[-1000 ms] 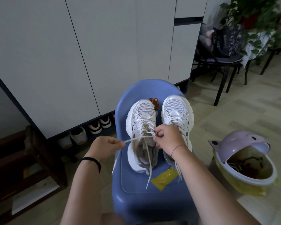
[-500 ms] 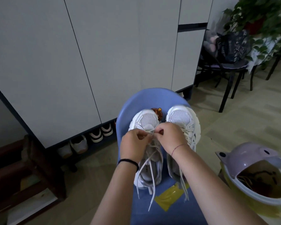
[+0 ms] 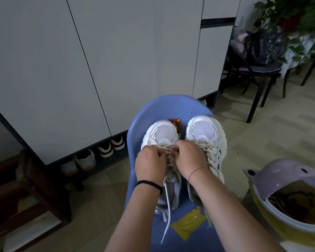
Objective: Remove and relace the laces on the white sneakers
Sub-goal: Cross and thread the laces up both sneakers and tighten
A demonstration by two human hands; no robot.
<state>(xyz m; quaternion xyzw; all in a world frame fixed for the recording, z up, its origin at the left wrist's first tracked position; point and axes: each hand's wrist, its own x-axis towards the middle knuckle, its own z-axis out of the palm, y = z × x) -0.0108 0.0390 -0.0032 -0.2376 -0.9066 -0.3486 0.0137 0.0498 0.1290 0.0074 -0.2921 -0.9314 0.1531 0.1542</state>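
Observation:
Two white sneakers stand side by side on a blue plastic chair (image 3: 171, 106), toes away from me. Over the left sneaker (image 3: 162, 132) my left hand (image 3: 149, 163) and my right hand (image 3: 189, 159) sit close together, fingers curled, each pinching the white lace (image 3: 168, 213) near the lower eyelets. Loose lace ends hang down over the sneaker's tongue toward the seat. The right sneaker (image 3: 205, 130) stays laced, partly hidden by my right wrist.
A yellow packet (image 3: 187, 224) lies on the seat in front of the shoes. A lilac-lidded bin (image 3: 287, 180) with a yellow liner stands at the right. White cabinets with shoes (image 3: 105, 148) beneath fill the left; a black chair (image 3: 256, 73) and plant (image 3: 291, 13) stand behind.
My left hand came in from the left, where it held the lace stretched out, to the sneaker's front. Both hands now meet over the eyelets, and the view has moved closer.

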